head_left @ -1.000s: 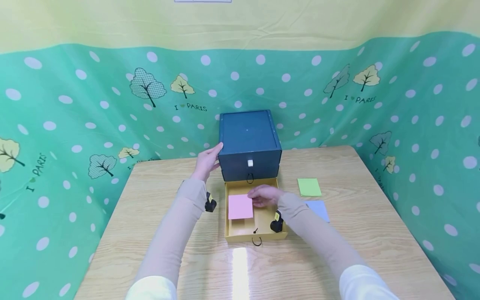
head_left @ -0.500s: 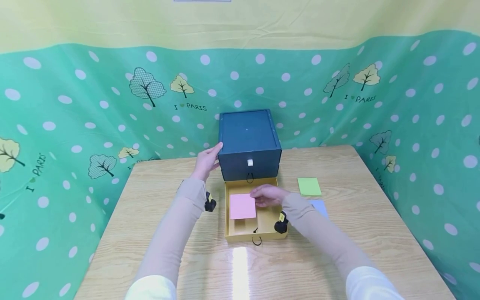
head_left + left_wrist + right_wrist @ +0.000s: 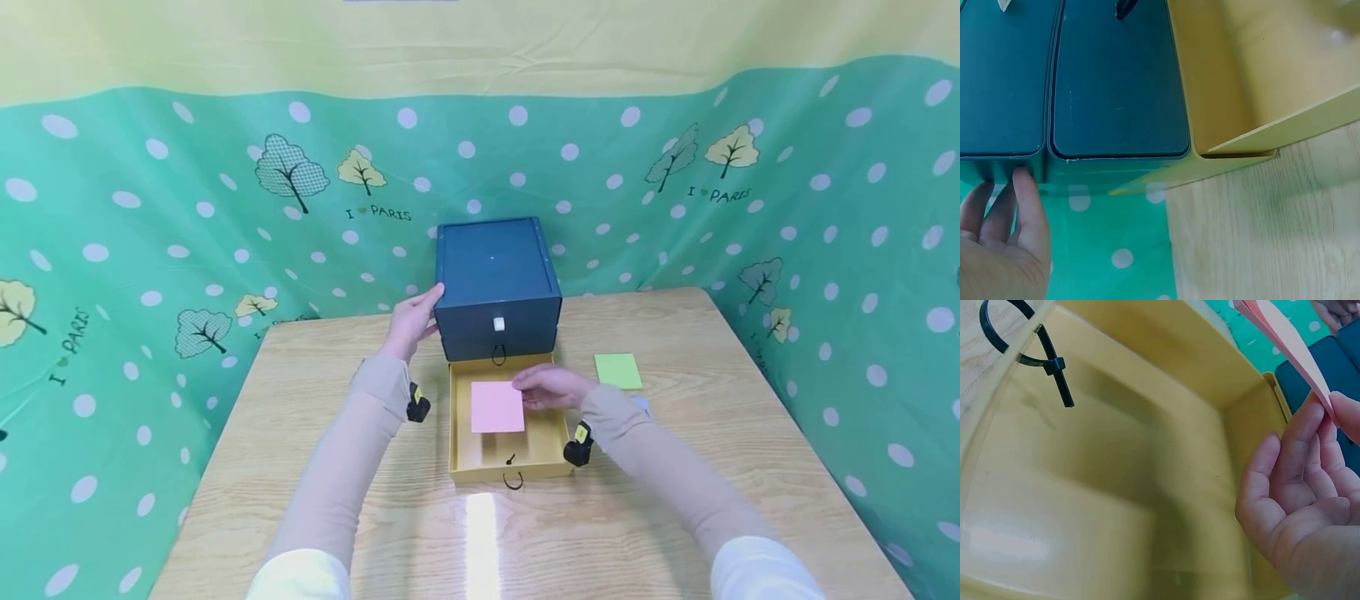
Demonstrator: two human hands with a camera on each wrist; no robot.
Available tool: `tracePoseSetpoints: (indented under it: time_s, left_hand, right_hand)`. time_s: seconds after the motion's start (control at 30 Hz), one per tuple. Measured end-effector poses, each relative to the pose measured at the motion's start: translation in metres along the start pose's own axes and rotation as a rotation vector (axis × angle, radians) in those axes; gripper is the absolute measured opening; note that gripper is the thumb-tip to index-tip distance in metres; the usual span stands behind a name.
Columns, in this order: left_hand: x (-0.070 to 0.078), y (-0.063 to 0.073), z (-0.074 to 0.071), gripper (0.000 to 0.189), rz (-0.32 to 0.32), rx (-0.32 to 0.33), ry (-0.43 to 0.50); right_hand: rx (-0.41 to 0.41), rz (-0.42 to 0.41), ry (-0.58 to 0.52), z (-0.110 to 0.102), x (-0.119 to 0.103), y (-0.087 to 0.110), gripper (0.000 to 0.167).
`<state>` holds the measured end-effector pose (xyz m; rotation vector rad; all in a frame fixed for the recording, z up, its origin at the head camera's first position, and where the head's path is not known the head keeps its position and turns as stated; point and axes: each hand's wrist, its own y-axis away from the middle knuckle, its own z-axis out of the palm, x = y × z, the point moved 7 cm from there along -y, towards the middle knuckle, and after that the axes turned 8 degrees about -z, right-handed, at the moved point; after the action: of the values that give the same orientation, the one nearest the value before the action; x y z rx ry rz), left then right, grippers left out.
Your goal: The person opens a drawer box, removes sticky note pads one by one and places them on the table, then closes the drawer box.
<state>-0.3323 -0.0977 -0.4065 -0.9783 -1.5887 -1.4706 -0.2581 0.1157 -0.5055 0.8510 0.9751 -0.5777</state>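
My right hand (image 3: 553, 388) pinches the right edge of a pink sticky-note pad (image 3: 497, 407) above the pulled-out yellow drawer (image 3: 542, 443). Thumb and fingertips meet on the thin pad (image 3: 1291, 347) in the right wrist view, clear of the drawer floor. Behind the drawer stands a dark blue drawer box (image 3: 495, 262) with a white knob. My left hand (image 3: 411, 325) rests its fingertips against the left side of this box. The left wrist view shows fairly straight fingers (image 3: 1030, 206) touching the box's side wall.
A green sticky-note pad (image 3: 618, 372) lies on the wooden table, right of the drawer. Nearer me, a blue pad (image 3: 642, 405) is mostly hidden behind my right sleeve. A black cable-tie loop (image 3: 1060, 365) pierces the drawer's front wall. Patterned green cloth hangs around the table.
The right hand has carried the pink pad rightward and slightly up over the drawer. More of the blue pad is now covered by the right forearm. The left hand stays on the box.
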Motion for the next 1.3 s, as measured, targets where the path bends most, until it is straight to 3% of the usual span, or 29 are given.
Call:
tracePoseSetpoints:
  time_s: [0.6, 1.0, 1.3]
  left_hand:
    - [0.006, 0.0, 0.0, 0.056, -0.019, -0.052, -0.03]
    - [0.015, 0.006, 0.003, 0.056, 0.004, -0.065, -0.113]
    - [0.015, 0.008, 0.003, 0.068, 0.007, -0.117, -0.206]
  right_hand:
    - [-0.013, -0.013, 0.016, -0.015, -0.005, 0.025, 0.023]
    - [0.022, -0.023, 0.031, -0.028, -0.002, 0.036, 0.021]
    - [0.024, -0.029, 0.038, -0.033, -0.002, 0.047, 0.025]
